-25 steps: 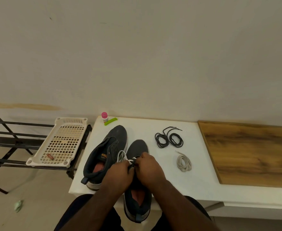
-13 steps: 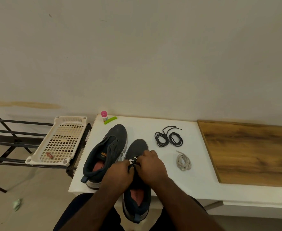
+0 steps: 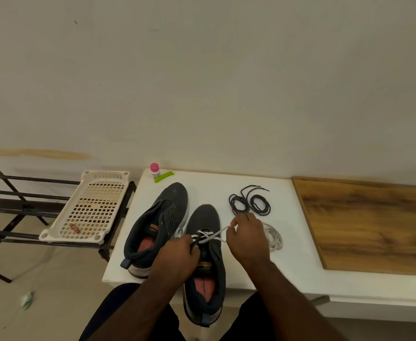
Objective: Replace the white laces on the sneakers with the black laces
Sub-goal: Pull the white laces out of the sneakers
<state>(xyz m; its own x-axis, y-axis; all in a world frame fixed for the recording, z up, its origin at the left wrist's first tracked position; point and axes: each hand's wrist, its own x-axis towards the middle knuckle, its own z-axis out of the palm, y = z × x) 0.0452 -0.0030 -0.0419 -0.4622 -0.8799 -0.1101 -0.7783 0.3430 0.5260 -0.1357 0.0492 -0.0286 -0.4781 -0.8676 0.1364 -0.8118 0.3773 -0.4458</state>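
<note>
1. We see the right sneaker (image 3: 205, 244), dark grey with a reddish insole, lying toe-away on the counter, its heel overhanging the near edge.
2. Its white lace (image 3: 211, 236) remains threaded only through the front eyelets, one strand stretched taut to the right.
3. The left sneaker (image 3: 157, 227) lies just left of the right sneaker, unlaced, toe angled away.
4. The black laces (image 3: 250, 203), two loose coils, sit beyond and right of the right sneaker's toe.
5. A removed white lace (image 3: 273, 237) lies bundled right of it.
</note>
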